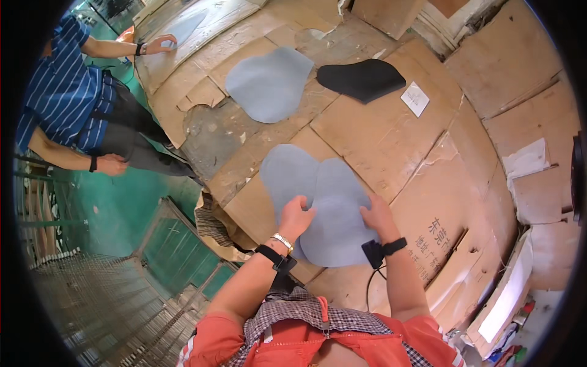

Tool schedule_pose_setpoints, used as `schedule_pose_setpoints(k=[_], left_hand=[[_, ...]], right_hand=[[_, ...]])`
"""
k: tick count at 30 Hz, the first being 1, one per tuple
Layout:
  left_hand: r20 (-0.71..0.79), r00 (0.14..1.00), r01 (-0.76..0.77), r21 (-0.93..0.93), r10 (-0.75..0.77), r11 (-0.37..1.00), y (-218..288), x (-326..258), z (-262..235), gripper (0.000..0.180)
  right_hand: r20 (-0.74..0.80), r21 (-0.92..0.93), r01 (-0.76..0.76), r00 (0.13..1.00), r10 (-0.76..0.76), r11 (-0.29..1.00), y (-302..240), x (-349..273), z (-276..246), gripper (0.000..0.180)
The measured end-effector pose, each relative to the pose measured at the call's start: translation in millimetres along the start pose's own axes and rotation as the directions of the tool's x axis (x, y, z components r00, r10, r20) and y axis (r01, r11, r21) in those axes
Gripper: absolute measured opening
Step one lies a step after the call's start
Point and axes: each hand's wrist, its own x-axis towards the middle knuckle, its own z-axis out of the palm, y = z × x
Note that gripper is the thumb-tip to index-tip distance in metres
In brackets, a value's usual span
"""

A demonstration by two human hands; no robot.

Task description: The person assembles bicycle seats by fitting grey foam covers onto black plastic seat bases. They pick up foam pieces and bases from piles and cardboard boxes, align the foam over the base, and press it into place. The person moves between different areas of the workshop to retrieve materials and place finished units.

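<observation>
Two grey-blue cut pieces of flat material lie side by side on the cardboard-covered table (391, 140). The left piece (285, 174) partly overlaps the right piece (340, 214). My left hand (296, 215) rests with fingers curled at the seam between them. My right hand (377, 215) presses flat on the right edge of the right piece. Both wrists wear black bands.
Farther back lie another grey-blue piece (269, 82), a black piece (362, 78) and a white card (415, 98). At the upper left a person in a blue striped shirt (58, 85) presses a hand (160, 44) on another sheet. A green floor and wire racks sit at the left.
</observation>
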Motion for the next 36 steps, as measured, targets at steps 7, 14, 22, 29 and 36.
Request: schedule_pose_setpoints(k=[7, 14, 22, 29, 36], left_hand=[[0.108, 0.989, 0.058, 0.371, -0.105, 0.927, 26.3, 9.5, 34.8, 0.022], [0.038, 0.996, 0.074, 0.054, -0.076, 0.996, -4.3, -2.0, -18.9, 0.028], [0.007, 0.999, 0.044, 0.358, -0.05, 0.933, 30.9, 7.6, 11.8, 0.033], [0.049, 0.992, -0.125, 0.333, 0.115, 0.935, 34.2, 7.4, 14.0, 0.033], [-0.04, 0.987, -0.149, 0.18, 0.159, 0.972, 25.5, 1.8, 17.9, 0.023]], right_hand=[[0.024, 0.01, -0.164, 0.986, 0.164, 0.986, 4.5, -4.6, 13.3, 0.033], [0.028, -0.036, 0.093, 0.995, -0.092, 0.995, -28.6, 16.2, 16.0, 0.037], [0.027, -0.159, -0.066, 0.997, 0.071, 0.985, -4.0, 16.2, 6.7, 0.032], [-0.15, -0.186, 0.105, 0.98, -0.134, 0.977, -18.5, 20.8, 3.8, 0.027], [-0.106, -0.106, 0.105, 0.987, -0.116, 0.989, -23.1, 34.4, 28.8, 0.023]])
